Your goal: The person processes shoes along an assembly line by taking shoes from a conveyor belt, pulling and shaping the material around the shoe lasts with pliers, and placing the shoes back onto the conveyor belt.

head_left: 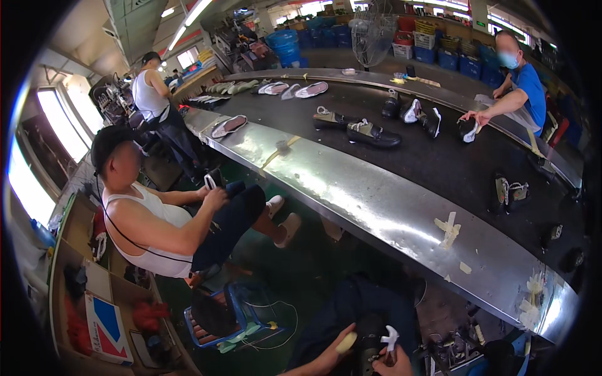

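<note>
Low in the view, a dark shoe [370, 335] stands upright over my lap between my hands. At its left side is my left hand [327, 358], closed on a pale yellow oval piece [347, 342] whose kind I cannot make out. On the other side, my right hand [397, 365] grips a hammer [390, 337] by its brownish handle, the silvery head up beside the shoe. My palms and the lower part of the shoe are cut off or hidden.
A metal-edged conveyor table [351, 194] carries several shoes [373, 133]. A seated person [157, 219] works on a shoe at left; another person [527, 94] reaches over the far edge. A blue-framed chair [216, 316] stands left of me; metal tools [458, 341] lie at right.
</note>
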`<state>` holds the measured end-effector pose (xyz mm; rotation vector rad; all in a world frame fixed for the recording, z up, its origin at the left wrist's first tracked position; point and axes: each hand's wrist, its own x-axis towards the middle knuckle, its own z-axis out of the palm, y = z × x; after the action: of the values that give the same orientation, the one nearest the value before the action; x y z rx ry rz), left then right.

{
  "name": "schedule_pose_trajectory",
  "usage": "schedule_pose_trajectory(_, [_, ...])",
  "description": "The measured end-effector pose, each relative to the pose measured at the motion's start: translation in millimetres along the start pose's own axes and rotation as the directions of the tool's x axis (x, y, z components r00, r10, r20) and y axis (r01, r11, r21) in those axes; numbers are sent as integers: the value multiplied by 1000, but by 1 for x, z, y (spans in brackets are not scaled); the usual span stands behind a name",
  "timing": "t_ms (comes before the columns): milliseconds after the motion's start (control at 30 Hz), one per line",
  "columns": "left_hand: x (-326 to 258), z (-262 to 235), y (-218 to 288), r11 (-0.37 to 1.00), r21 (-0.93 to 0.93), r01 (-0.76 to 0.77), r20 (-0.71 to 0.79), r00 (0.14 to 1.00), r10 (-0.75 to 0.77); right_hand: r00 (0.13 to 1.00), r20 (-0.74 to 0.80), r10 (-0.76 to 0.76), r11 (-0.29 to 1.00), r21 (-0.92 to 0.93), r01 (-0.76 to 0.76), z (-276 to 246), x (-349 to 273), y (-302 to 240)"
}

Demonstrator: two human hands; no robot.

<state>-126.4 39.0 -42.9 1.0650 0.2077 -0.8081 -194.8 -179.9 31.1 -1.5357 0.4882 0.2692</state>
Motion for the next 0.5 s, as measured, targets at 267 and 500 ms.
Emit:
schedule_pose_trajectory(267, [63,14,-23,950,280,136,-160,983,-94,957,96,-274,716,-643,270,9,-50,-17])
schedule_pose_trajectory(500, [42,18,-50,936,345,-69,-58,994,95,973,212,91,994,40,-101,-5,-64,-19])
